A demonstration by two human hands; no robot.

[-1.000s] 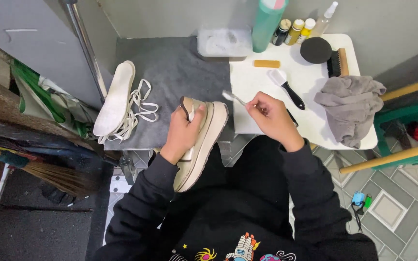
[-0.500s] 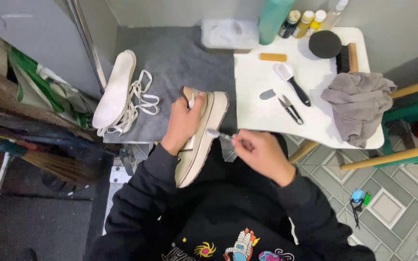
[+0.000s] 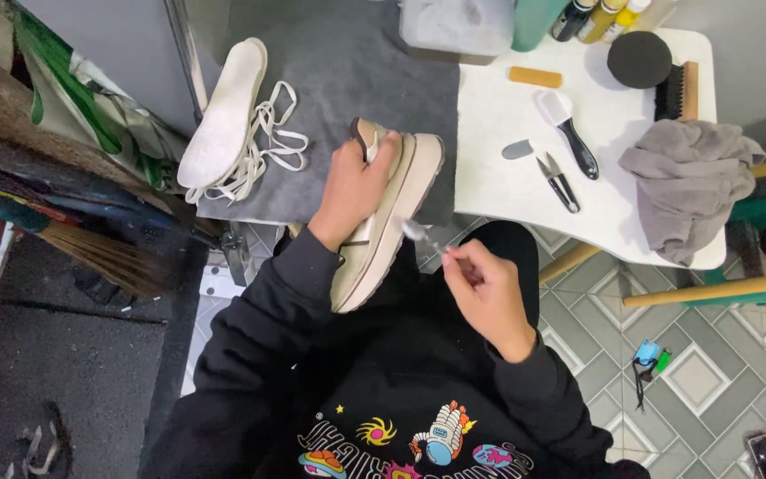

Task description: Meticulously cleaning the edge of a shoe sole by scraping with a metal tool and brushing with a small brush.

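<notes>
Nearest my lap, my right hand [image 3: 488, 293] pinches a small thin tool with a pale tip [image 3: 418, 234], its grip narrow around the handle, tip just beside the sole. My left hand [image 3: 354, 188] clasps the beige thick-soled sneaker [image 3: 392, 213], held tilted over my knees at the near edge of the grey mat [image 3: 356, 71]. Beyond, on the white table [image 3: 498, 177], lie small black scissors [image 3: 560, 182], a black-handled brush [image 3: 567, 131] and a crumpled grey cloth [image 3: 689, 182]. At the mat's far left lie a white insole [image 3: 223, 115] and cream laces [image 3: 268, 142].

White table [image 3: 507, 177] carries scissors [image 3: 560, 182], brush [image 3: 569, 133], cloth [image 3: 689, 182].
</notes>
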